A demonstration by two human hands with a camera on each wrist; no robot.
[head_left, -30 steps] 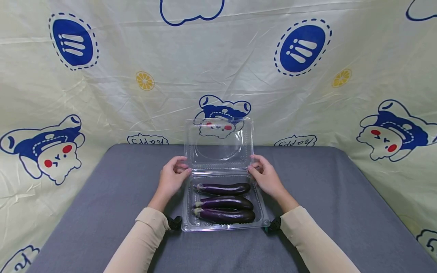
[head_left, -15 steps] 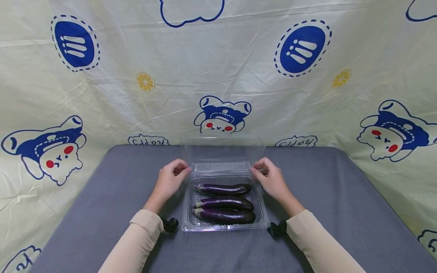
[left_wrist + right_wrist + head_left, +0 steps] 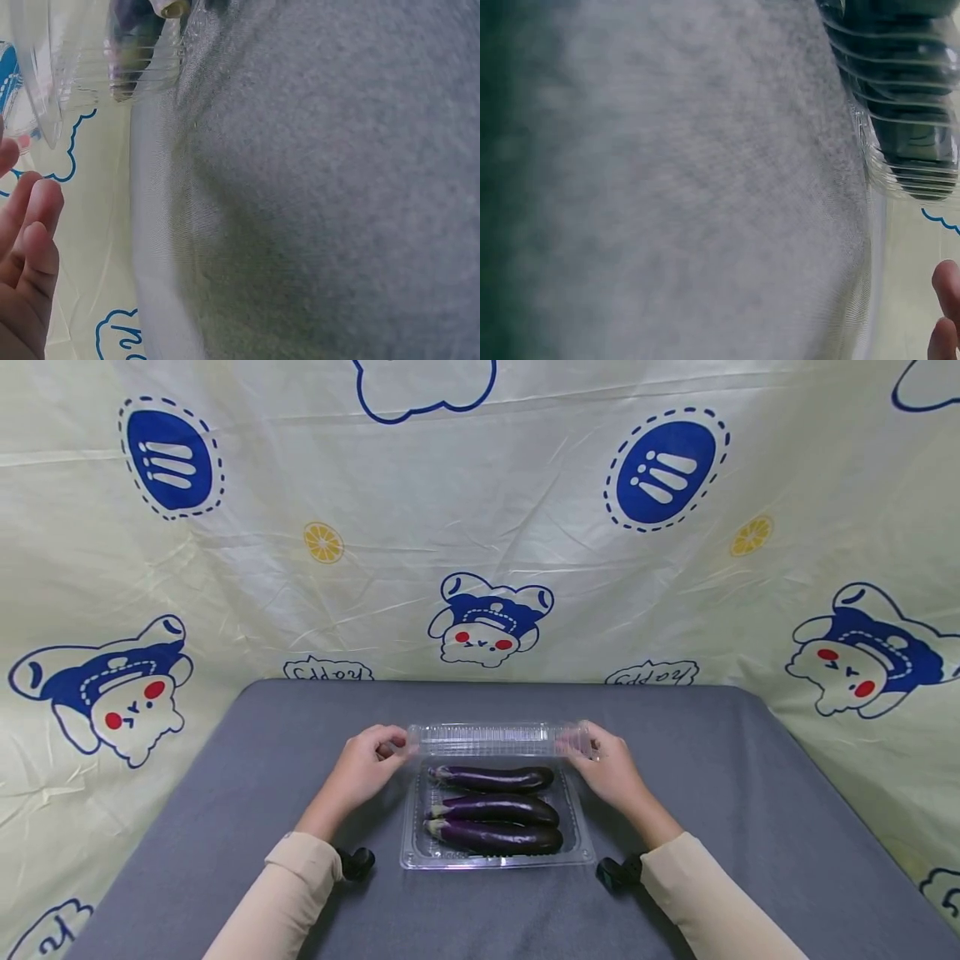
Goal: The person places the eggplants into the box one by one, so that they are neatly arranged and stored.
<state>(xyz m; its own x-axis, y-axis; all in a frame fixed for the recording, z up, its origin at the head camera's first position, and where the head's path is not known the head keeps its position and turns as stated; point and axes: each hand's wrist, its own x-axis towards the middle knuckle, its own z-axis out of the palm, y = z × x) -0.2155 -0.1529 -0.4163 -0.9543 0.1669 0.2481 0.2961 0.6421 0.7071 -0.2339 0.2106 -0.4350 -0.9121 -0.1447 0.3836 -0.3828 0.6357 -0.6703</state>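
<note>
A clear plastic clamshell container [image 3: 422,858] stands on the table in the head view, with three purple eggplants [image 3: 495,810] lying side by side in its base. Its ridged clear lid [image 3: 487,740] leans up over the back of the base, still hinged there. My left hand [image 3: 367,768] pinches the lid's left corner between thumb and curled fingers. At the right corner, my right hand [image 3: 611,772] holds the lid, its fingertips showing through the plastic. In the left wrist view, the lower fingers [image 3: 41,217] curl just below the lid's edge. Only two fingertips [image 3: 946,289] show in the right wrist view.
A grey cloth covers the table [image 3: 480,910]. Behind it hangs a pale printed curtain [image 3: 480,510] with blue cartoon figures. Black wrist devices [image 3: 357,864] sit at both cuffs, one on either side of the container.
The lid has swung forward from upright, down toward the base. Both hands have shifted slightly down and outward with it. The eggplants and base have stayed in place.
</note>
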